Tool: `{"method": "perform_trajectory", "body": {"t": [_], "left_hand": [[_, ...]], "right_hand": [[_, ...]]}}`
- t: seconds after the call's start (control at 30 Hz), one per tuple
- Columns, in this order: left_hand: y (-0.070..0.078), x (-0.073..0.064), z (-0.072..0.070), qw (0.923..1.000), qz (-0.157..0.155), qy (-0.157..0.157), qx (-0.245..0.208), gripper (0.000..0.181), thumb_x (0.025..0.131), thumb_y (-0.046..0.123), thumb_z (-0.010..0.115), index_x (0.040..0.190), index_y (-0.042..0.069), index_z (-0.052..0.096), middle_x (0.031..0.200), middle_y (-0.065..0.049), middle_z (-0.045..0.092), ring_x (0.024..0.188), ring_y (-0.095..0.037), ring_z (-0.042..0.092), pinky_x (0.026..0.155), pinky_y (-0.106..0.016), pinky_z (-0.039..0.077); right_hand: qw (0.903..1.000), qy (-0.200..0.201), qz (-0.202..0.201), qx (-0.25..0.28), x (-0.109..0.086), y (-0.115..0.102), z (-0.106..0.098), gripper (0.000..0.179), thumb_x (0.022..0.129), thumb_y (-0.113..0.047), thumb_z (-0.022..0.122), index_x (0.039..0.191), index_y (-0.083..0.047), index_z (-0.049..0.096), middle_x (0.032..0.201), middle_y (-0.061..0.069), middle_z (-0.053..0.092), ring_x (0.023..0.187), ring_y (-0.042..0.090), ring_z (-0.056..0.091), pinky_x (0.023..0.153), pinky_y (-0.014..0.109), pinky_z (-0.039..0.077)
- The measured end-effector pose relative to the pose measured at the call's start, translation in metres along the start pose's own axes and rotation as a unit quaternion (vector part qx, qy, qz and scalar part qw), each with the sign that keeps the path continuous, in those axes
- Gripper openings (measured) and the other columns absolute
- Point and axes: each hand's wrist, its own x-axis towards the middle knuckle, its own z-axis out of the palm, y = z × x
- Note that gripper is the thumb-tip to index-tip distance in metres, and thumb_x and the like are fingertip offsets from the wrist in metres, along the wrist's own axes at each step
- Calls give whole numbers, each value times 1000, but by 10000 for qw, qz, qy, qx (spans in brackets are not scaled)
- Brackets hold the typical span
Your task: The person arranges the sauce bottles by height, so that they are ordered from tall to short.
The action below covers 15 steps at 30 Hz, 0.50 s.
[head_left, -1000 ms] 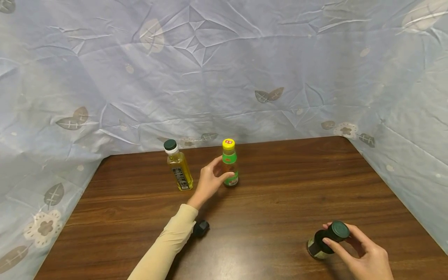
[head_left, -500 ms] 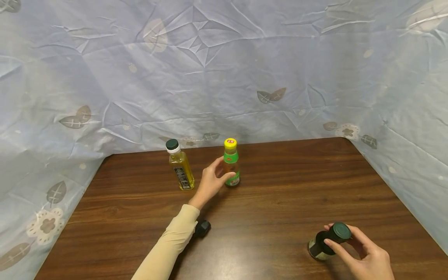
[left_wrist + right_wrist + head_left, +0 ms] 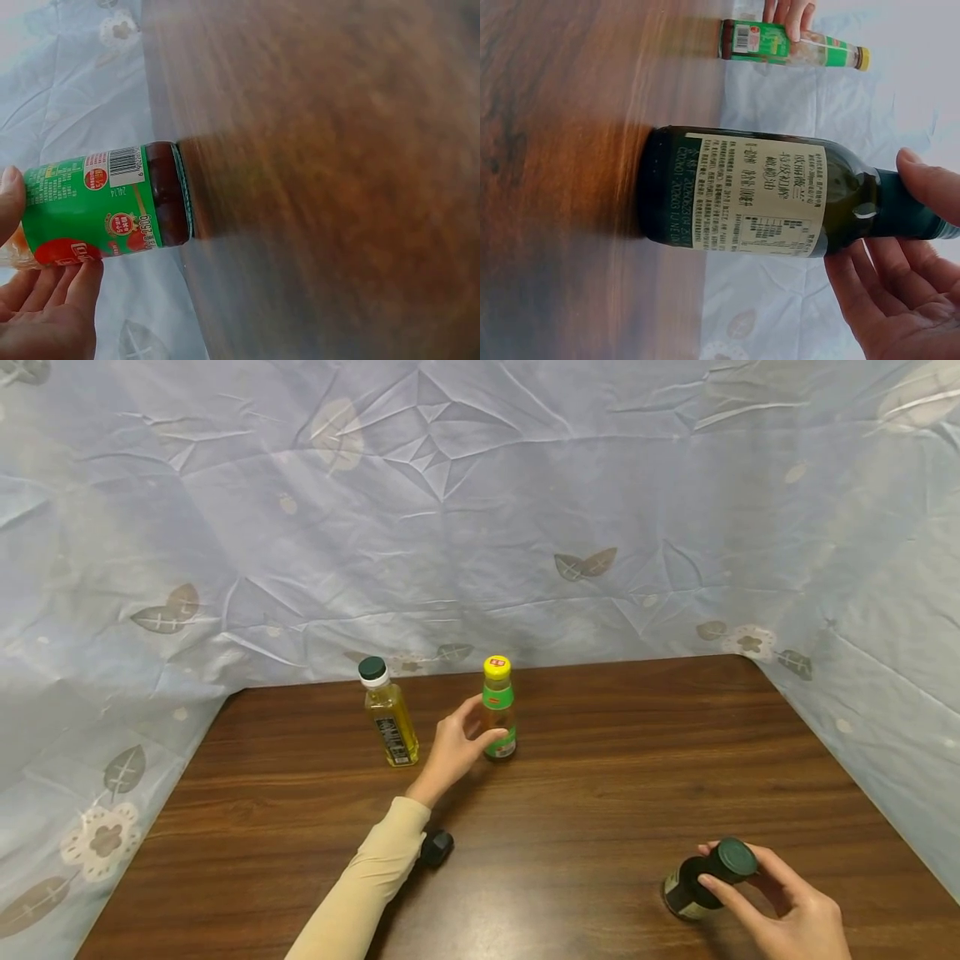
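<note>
My left hand (image 3: 454,748) grips a glass sauce bottle (image 3: 498,697) with a yellow cap and green labels near the table's far side. In the left wrist view the bottle's green label (image 3: 90,202) and dark base show, with thumb above and fingers below. At the front right, my right hand (image 3: 795,906) holds a dark green glass bottle (image 3: 684,887) by its capped neck. A cream label (image 3: 761,196) covers that bottle's side in the right wrist view. Both bottles look upright, their bases at or close to the tabletop; actual contact is hard to tell.
A clear bottle of yellow oil (image 3: 393,725) with a dark green cap stands left of my left hand. A black object (image 3: 435,848) shows beside my left sleeve, partly hidden. The brown wooden table (image 3: 585,793) meets patterned cloth (image 3: 480,510) at the back and sides.
Both hands keep their holds on the bottles. The whole head view has shifted slightly to the right; otherwise nothing visibly moves on the table.
</note>
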Motion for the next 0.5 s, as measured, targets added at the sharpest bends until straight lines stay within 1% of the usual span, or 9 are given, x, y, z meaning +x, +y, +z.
{"method": "perform_trajectory", "body": {"t": [0.07,0.1,0.3,0.37,0.5], "left_hand": [[1,0,0,10000,-33,3,-31,59,82,10,79,136,2,54,128,-18,62,121,-30,57,102,-40,48],[6,-1,0,10000,-50,-6,-34,59,83,8,79,135,0,54,128,-20,61,121,-32,57,102,-41,48],[42,-8,-5,9999,-58,-71,-70,56,84,-1,75,133,-9,52,126,-29,59,121,-41,55,103,-50,46],[42,-8,-6,9999,-58,-77,-76,55,84,-1,76,133,-9,52,126,-28,59,121,-40,55,103,-49,46],[42,-8,-6,9999,-52,-88,-55,55,83,-1,76,133,-8,52,126,-27,60,120,-39,56,103,-48,46]], "right_hand": [[10000,7,-60,54,0,0,0,46,70,19,78,112,4,67,103,6,73,94,3,67,81,15,54],[9999,4,-107,85,0,0,0,46,70,20,78,112,5,67,103,7,73,94,3,67,82,15,54],[9994,-87,-310,130,1,3,-1,49,69,21,77,113,5,66,104,7,72,96,4,67,84,15,53],[9993,-145,-329,128,2,3,-1,49,70,20,77,114,4,66,105,6,72,97,4,67,84,15,53],[9980,-353,-512,123,8,2,-3,49,71,19,77,116,4,65,107,9,72,99,3,66,84,16,53]]}}
